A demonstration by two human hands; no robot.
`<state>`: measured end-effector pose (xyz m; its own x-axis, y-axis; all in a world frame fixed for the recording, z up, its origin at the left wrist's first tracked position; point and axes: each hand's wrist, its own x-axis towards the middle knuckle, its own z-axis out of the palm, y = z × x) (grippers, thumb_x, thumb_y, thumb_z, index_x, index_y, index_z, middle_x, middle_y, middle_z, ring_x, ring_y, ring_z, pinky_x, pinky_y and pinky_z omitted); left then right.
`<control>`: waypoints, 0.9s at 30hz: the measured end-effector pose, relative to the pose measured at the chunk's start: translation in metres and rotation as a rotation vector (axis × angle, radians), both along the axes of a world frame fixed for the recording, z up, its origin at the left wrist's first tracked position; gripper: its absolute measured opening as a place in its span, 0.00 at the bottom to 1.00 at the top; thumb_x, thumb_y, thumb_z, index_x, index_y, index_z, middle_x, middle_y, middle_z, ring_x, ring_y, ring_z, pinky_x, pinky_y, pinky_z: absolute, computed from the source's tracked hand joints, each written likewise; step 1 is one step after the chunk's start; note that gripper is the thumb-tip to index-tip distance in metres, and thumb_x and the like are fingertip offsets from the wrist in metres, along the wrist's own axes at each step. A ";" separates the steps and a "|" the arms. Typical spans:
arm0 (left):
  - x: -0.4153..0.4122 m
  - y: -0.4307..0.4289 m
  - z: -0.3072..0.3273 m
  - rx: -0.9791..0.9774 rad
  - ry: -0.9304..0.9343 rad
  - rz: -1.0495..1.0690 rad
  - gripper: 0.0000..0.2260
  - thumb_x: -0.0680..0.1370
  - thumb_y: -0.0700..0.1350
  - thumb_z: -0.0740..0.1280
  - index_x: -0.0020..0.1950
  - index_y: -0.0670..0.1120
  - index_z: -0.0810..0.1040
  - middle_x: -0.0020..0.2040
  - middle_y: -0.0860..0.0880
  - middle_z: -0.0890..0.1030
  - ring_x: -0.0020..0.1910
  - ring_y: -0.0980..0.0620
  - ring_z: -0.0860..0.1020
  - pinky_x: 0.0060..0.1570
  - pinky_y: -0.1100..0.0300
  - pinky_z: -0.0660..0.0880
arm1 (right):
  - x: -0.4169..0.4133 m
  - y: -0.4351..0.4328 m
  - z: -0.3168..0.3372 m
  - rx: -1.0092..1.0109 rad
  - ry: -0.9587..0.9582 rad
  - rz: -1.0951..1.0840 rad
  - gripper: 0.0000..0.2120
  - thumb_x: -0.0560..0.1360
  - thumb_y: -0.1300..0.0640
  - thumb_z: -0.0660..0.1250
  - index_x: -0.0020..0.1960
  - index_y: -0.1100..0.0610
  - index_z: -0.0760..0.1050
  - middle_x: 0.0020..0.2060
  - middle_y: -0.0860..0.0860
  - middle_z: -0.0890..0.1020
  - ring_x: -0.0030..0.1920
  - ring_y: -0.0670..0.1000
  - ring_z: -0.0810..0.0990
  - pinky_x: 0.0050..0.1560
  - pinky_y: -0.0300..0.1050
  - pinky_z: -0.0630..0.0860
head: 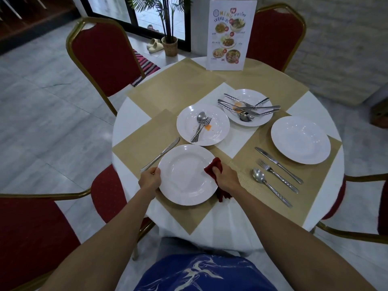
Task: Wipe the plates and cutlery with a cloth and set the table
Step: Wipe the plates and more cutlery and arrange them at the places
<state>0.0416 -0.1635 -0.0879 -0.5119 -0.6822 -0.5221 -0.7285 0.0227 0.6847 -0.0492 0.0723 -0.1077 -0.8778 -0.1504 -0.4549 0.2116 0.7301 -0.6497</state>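
Gripping left rim of white plate (184, 177) w/ L hand (150, 179), fingers curled round edge, arm stretched fwd. Clutching bunched red cloth (213, 165) in R hand (225, 177), pressed vs plate's right rim. All on near tan placemat (189, 215), w/ knife (160, 154) just left of plate.

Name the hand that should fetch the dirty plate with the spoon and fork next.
Left, probably. The left hand only grips the rim of the near plate, while the right hand holds the red cloth for wiping.
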 end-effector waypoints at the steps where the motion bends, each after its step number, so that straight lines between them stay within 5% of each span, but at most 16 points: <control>1: -0.001 0.000 0.000 0.001 0.001 0.003 0.14 0.83 0.48 0.61 0.65 0.48 0.80 0.59 0.44 0.81 0.62 0.41 0.76 0.62 0.49 0.75 | 0.000 -0.001 0.001 0.001 0.000 -0.001 0.17 0.84 0.48 0.58 0.67 0.56 0.74 0.58 0.54 0.82 0.59 0.57 0.80 0.54 0.46 0.71; 8: -0.007 -0.002 0.007 -0.020 0.002 0.002 0.15 0.83 0.47 0.59 0.65 0.46 0.80 0.58 0.43 0.80 0.61 0.40 0.75 0.61 0.51 0.74 | -0.001 -0.010 0.011 0.021 -0.011 0.000 0.18 0.85 0.47 0.57 0.67 0.55 0.74 0.59 0.54 0.82 0.59 0.57 0.80 0.59 0.51 0.75; 12: -0.007 -0.006 0.006 0.008 0.011 -0.012 0.15 0.83 0.47 0.59 0.64 0.46 0.80 0.51 0.47 0.77 0.53 0.46 0.74 0.56 0.52 0.74 | 0.000 -0.013 0.017 0.038 -0.020 -0.007 0.18 0.85 0.46 0.57 0.68 0.55 0.73 0.59 0.54 0.82 0.59 0.57 0.80 0.60 0.53 0.76; 18: -0.010 -0.022 0.008 0.054 -0.029 -0.123 0.12 0.81 0.46 0.60 0.58 0.45 0.80 0.48 0.47 0.80 0.47 0.47 0.76 0.46 0.55 0.73 | 0.012 -0.013 0.023 0.055 -0.015 -0.102 0.18 0.86 0.48 0.53 0.64 0.61 0.71 0.52 0.53 0.79 0.49 0.53 0.77 0.50 0.47 0.72; 27: -0.043 -0.073 0.023 -0.211 -0.054 -0.442 0.10 0.76 0.42 0.62 0.43 0.46 0.84 0.39 0.49 0.84 0.41 0.48 0.82 0.40 0.59 0.76 | 0.003 -0.024 0.055 -0.073 0.085 -0.442 0.16 0.85 0.46 0.55 0.60 0.59 0.68 0.52 0.56 0.80 0.52 0.58 0.81 0.56 0.59 0.78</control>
<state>-0.0018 -0.2362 -0.0646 -0.7523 -0.4993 -0.4299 -0.6522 0.4719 0.5932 -0.0461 0.0484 -0.0530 -0.8986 0.2187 -0.3804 0.4366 0.5335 -0.7244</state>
